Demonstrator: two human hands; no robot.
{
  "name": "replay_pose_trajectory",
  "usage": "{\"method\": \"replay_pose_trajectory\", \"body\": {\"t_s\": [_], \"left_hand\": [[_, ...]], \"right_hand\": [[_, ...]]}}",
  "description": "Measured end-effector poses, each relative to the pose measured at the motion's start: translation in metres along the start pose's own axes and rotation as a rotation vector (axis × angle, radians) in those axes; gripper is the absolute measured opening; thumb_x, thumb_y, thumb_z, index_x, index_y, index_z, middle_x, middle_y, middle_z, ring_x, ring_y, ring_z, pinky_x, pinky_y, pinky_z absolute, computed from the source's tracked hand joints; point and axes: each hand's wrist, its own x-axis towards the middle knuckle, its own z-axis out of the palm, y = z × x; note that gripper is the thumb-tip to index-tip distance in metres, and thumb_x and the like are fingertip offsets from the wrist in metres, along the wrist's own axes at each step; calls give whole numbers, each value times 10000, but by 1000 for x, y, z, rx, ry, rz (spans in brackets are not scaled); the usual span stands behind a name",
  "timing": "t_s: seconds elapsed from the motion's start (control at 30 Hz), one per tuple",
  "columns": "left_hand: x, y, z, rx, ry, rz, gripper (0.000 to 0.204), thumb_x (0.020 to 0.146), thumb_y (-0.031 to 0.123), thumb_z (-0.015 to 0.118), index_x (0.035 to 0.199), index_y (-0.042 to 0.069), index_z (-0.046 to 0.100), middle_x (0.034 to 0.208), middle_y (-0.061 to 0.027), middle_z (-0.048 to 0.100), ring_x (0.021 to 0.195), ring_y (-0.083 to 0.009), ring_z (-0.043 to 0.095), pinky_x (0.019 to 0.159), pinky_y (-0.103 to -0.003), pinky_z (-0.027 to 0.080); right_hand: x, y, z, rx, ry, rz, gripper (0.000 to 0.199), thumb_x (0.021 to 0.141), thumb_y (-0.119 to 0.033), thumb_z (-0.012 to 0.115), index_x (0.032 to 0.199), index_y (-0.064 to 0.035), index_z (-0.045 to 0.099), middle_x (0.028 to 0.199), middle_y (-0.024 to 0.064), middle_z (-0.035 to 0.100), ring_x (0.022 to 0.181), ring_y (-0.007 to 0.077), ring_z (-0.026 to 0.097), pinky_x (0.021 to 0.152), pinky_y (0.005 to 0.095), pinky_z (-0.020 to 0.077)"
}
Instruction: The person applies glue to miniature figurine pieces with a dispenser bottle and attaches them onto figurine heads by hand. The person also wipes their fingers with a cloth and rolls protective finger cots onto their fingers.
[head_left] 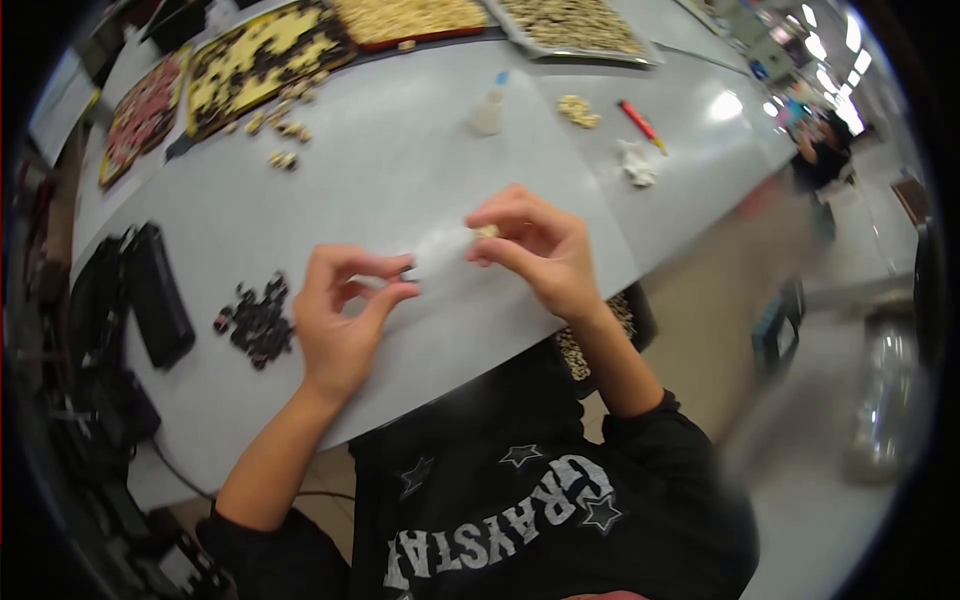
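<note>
1 small black piece (407, 272) is pinched in the left hand (340, 320); 1 cream piece (487, 232), partly hidden, in the right hand (548, 256).

My bare left hand (345, 315) pinches with curled fingers (372, 263). My bare right hand (545, 250), farther forward, pinches likewise.

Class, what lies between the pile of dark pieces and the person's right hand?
The head view shows the left hand, pinching a small dark piece, then bare grey table up to the right hand.
</note>
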Motion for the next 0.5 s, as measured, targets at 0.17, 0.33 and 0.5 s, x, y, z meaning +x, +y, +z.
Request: {"method": "replay_pose_trajectory", "body": {"t_s": [0.17,0.33,0.5], "left_hand": [[-1,-1,0,-15,4,105,273,747,-25,707,930,27,511,870,-69,650,801,-153,660,599,-222,501],[-2,-1,-5,30,22,146,282,730,7,735,915,36,523,854,-40,653,790,-131,658,589,-216,495],[-2,-2,-5,73,-25,186,339,734,-10,731,938,44,467,881,-109,669,794,-141,643,616,-212,459]], "right_hand": [[-6,2,16,110,39,234,157,842,-21,612,989,22,577,894,120,636,746,136,608,653,248,494],[-9,7,31,158,57,358,173,847,-69,634,989,6,570,896,116,652,747,124,607,678,234,483],[-11,12,36,205,37,425,169,858,-106,635,969,4,570,913,122,650,756,128,607,703,242,487]]}}
